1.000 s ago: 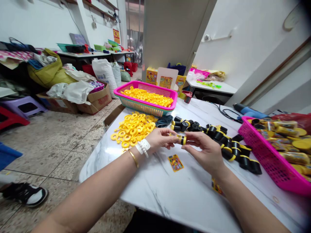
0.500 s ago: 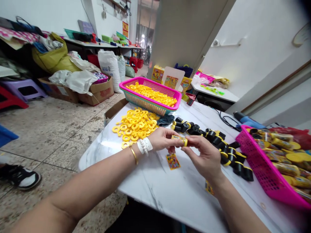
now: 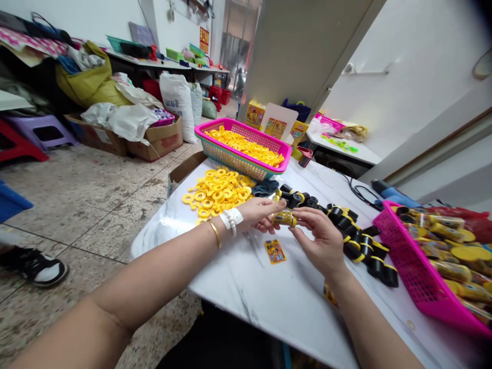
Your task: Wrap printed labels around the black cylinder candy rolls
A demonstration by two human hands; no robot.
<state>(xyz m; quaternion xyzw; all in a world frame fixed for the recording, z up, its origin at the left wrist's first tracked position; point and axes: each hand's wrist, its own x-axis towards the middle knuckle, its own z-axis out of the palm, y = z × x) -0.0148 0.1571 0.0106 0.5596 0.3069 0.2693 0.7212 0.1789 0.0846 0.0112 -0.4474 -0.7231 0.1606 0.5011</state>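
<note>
A small yellow cylinder with a printed wrap [image 3: 285,219] is held above the table between my two hands. My left hand [image 3: 262,214] has its fingertips at the cylinder's left end, its thumb stretched out above. The thumb and fingers of my right hand [image 3: 318,237] pinch the right end. Just below, a printed yellow sticker sheet [image 3: 275,251] lies flat on the white marbled table [image 3: 246,287]. Partly behind my right forearm is another printed piece [image 3: 329,294]. Black cylinders with yellow ends [image 3: 348,233] lie beyond my right hand, and flat yellow rings [image 3: 219,192] are heaped past my left.
A pink basket [image 3: 284,165] of yellow pieces stands at the back. Wrapped cylinders fill another pink basket [image 3: 407,266] at the right. A dark cloth [image 3: 265,188], a blue heat-gun-like tool [image 3: 395,195] and its cable lie on the table. A person's shoe [image 3: 34,266] shows at left.
My fingers have loosened around the cylinder, so more of its printed side shows. My left thumb has lifted from it. The view has shifted slightly.
</note>
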